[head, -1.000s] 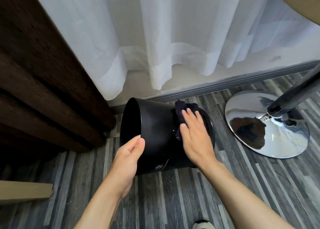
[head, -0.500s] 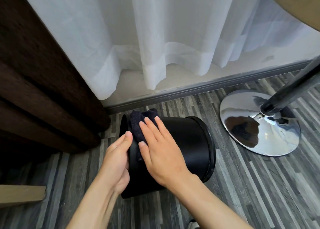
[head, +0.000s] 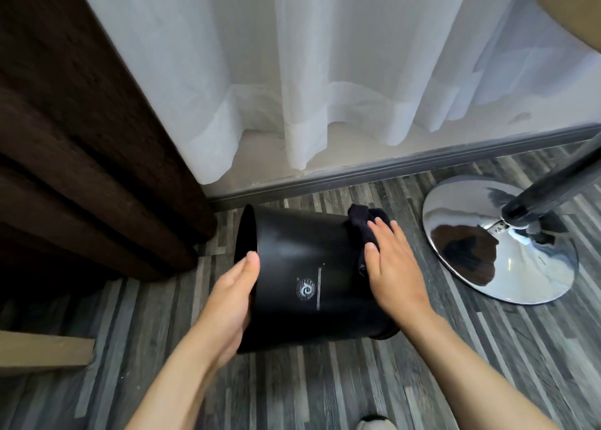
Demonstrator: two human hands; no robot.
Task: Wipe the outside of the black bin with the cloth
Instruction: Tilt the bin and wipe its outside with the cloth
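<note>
Black bin [head: 302, 267] on its side, right hand [head: 392, 267] pressing cloth [head: 366, 223]

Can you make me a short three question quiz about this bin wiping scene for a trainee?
1. True or false: the black bin stands upright on the floor.
2. Which hand presses the dark cloth against the bin? A) left hand B) right hand C) both
3. Fill in: to the right of the bin stands a shiny ____ base carrying a pole.

Key
1. False: it lies on its side, mouth toward the brown curtain.
2. B; the left hand steadies the rim end.
3. Chrome.
</note>
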